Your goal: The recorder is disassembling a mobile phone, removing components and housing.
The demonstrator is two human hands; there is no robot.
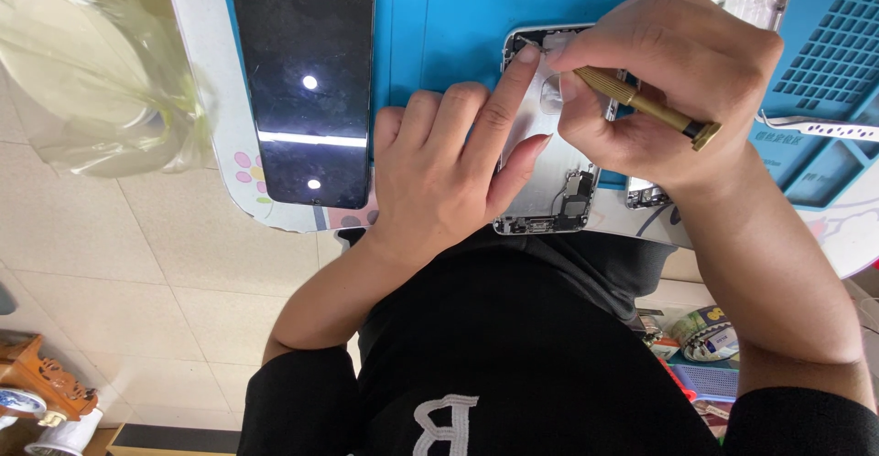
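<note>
On blue mat (439, 16), left hand (449, 168) flat, fingers together, steadying phone shell (549, 163); right hand (668, 81) pinching brass screwdriver (645, 103)

Both hands close together, forearms bare

The left hand (439, 172) lies palm down, index finger stretched forward, the other fingers relaxed. The right hand (668, 81) is curled in a pinch, its fingers (586, 53) bent tight, wrist angled inward.

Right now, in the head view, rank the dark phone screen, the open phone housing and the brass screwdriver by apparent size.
1. Dark phone screen, largest.
2. Open phone housing, partly hidden by hands, so its rank is unsure.
3. Brass screwdriver, smallest, held in the right hand.
</note>
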